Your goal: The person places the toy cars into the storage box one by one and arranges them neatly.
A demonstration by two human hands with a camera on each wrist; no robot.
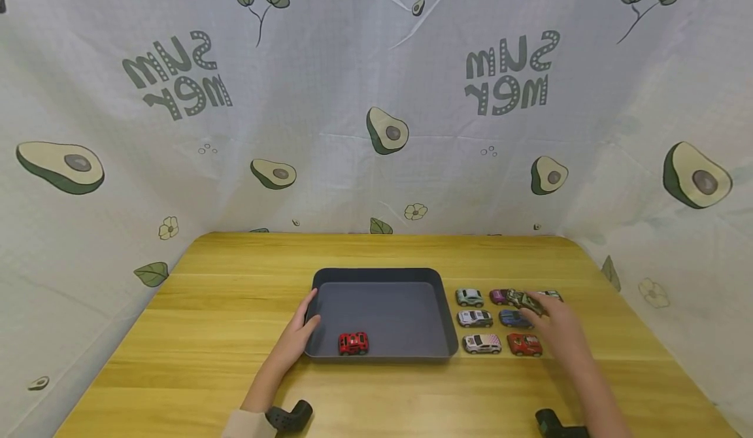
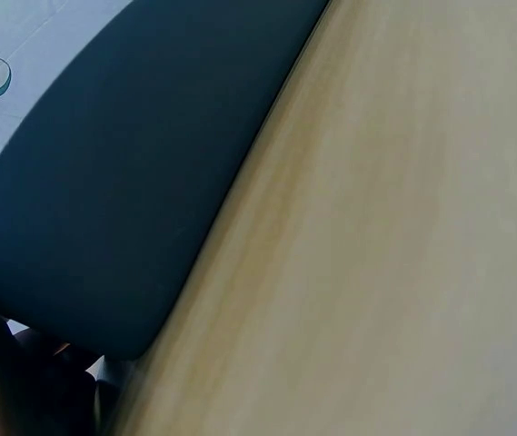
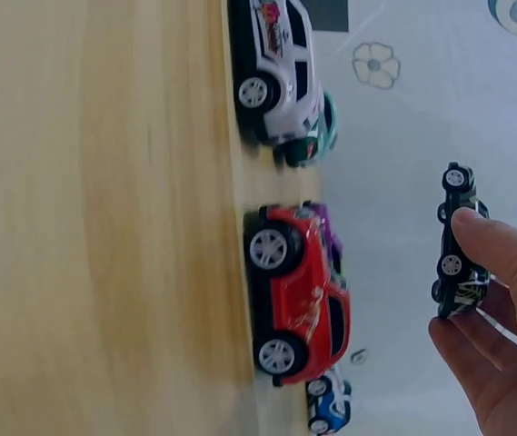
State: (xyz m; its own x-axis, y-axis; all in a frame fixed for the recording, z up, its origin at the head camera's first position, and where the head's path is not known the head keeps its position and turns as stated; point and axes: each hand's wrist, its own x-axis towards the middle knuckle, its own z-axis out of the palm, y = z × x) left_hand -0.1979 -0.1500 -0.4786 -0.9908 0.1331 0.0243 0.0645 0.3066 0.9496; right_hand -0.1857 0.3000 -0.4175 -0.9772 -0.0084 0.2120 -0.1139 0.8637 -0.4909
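My left hand [image 1: 299,335] grips the left wall of a dark grey tray [image 1: 382,314], thumb over the rim. Inside the tray, near its front wall, sits a red toy car [image 1: 353,343]. My right hand [image 1: 555,330] pinches a green camouflage toy car [image 1: 525,301] between thumb and fingers. The right wrist view has this car raised off the table, wheels showing. Below it in the head view are a purple toy car [image 1: 499,296], a blue one [image 1: 516,319] and a red-orange one [image 1: 525,344]. Behind the fingers, another toy car [image 1: 552,295] is partly hidden.
Between the tray and the right-hand cars stand a mint toy car [image 1: 469,297], a white one [image 1: 474,319] and a white-and-pink one [image 1: 482,344]. The wooden table [image 1: 206,333] ends at a printed avocado curtain [image 1: 329,131] along the back and sides.
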